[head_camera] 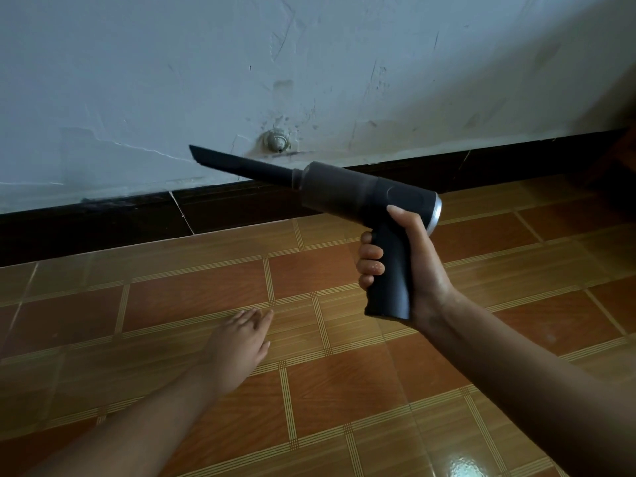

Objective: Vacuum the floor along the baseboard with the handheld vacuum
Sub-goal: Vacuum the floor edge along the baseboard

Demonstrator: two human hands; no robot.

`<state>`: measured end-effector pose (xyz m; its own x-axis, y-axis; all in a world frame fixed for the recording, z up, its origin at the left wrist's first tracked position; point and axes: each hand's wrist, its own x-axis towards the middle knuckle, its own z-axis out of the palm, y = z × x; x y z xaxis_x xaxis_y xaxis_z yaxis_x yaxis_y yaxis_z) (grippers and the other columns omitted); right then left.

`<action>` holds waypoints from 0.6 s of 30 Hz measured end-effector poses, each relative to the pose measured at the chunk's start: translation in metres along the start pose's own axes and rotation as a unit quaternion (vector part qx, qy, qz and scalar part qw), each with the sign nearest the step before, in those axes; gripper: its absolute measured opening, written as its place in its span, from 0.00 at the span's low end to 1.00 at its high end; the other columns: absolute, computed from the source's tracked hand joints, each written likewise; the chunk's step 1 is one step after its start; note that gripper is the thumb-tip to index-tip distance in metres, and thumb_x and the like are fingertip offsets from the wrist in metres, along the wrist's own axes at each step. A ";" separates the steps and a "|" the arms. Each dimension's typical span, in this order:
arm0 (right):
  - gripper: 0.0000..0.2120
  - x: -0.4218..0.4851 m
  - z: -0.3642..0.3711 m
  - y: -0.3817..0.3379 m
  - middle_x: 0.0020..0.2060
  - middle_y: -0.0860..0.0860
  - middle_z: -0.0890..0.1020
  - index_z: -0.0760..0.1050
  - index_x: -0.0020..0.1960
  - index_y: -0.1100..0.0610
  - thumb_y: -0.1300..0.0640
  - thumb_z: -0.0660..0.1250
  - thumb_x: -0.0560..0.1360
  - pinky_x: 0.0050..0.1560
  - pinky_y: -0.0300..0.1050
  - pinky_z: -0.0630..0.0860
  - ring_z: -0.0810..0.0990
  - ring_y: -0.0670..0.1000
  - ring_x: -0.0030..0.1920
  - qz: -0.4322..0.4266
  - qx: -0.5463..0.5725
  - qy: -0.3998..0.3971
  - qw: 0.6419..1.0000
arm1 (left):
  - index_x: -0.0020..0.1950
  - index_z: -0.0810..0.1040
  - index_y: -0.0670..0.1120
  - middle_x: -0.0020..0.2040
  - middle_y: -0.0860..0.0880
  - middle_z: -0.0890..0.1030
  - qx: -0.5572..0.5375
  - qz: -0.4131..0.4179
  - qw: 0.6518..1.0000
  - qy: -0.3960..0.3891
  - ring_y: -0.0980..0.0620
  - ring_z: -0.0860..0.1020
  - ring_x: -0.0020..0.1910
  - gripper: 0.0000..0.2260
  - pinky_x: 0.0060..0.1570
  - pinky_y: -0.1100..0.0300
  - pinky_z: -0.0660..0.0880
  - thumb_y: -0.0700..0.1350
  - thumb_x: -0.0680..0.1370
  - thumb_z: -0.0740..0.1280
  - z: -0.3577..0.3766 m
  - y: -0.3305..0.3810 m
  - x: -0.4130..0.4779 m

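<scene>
My right hand (402, 263) grips the handle of a black pistol-shaped handheld vacuum (361, 191). Its long crevice nozzle (237, 165) points left and slightly up, held in the air in front of the wall, well above the floor. The dark baseboard (103, 222) runs along the foot of the pale wall, slanting up to the right. My left hand (241, 342) rests flat, palm down, on the orange-brown tiled floor (192, 294), fingers together, holding nothing.
A small round metal fitting (275, 141) sticks out of the scuffed, cracked wall (172, 80) just above the baseboard, behind the nozzle. A dark wooden piece of furniture (619, 156) stands at the far right edge. Glossy tiles reflect light at the bottom right.
</scene>
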<state>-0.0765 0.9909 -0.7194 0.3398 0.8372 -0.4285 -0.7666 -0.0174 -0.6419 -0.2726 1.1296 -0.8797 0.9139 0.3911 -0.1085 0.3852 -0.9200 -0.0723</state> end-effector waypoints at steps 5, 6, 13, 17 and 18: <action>0.19 0.000 0.000 -0.004 0.25 0.48 0.69 0.70 0.39 0.57 0.40 0.64 0.67 0.24 0.37 0.69 0.67 0.44 0.22 -0.003 -0.003 -0.013 1.000 | 0.50 0.84 0.42 0.41 0.46 0.85 0.000 0.007 1.000 0.020 0.50 0.84 0.41 0.27 0.40 0.56 0.81 0.50 0.55 0.82 -0.001 0.000 0.000; 0.20 0.000 0.000 -0.004 0.25 0.48 0.69 0.71 0.40 0.58 0.40 0.64 0.67 0.24 0.37 0.69 0.67 0.44 0.22 -0.004 -0.004 -0.018 1.000 | 0.50 0.84 0.42 0.42 0.46 0.85 0.003 0.006 1.000 0.020 0.50 0.84 0.41 0.27 0.40 0.56 0.81 0.50 0.55 0.82 0.000 0.000 0.000; 0.24 0.001 -0.002 -0.006 0.24 0.47 0.69 0.76 0.47 0.59 0.38 0.61 0.69 0.24 0.37 0.70 0.67 0.43 0.22 0.011 0.004 -0.049 0.999 | 0.51 0.83 0.42 0.43 0.45 0.85 0.002 0.005 1.000 0.019 0.48 0.84 0.42 0.27 0.41 0.56 0.80 0.51 0.56 0.82 0.004 -0.001 0.000; 0.25 0.002 -0.004 -0.006 0.24 0.48 0.69 0.76 0.49 0.60 0.38 0.61 0.69 0.23 0.36 0.70 0.67 0.43 0.21 0.021 0.011 -0.050 0.998 | 0.49 0.84 0.44 0.41 0.47 0.85 0.010 0.013 1.000 0.026 0.50 0.84 0.40 0.27 0.41 0.58 0.80 0.53 0.54 0.82 0.000 0.001 0.001; 0.26 0.002 -0.005 -0.007 0.24 0.48 0.69 0.76 0.50 0.60 0.38 0.61 0.69 0.23 0.36 0.70 0.67 0.43 0.21 0.022 0.013 -0.049 0.998 | 0.50 0.84 0.44 0.42 0.47 0.85 0.004 0.010 1.000 0.025 0.50 0.84 0.41 0.27 0.42 0.58 0.80 0.53 0.54 0.82 0.002 0.000 0.001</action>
<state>-0.0681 0.9902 -0.7190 0.2506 0.8857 -0.3907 -0.7944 -0.0425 -0.6059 -0.2715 1.1300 -0.8815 0.9271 0.3700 -0.0601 0.3652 -0.9277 -0.0778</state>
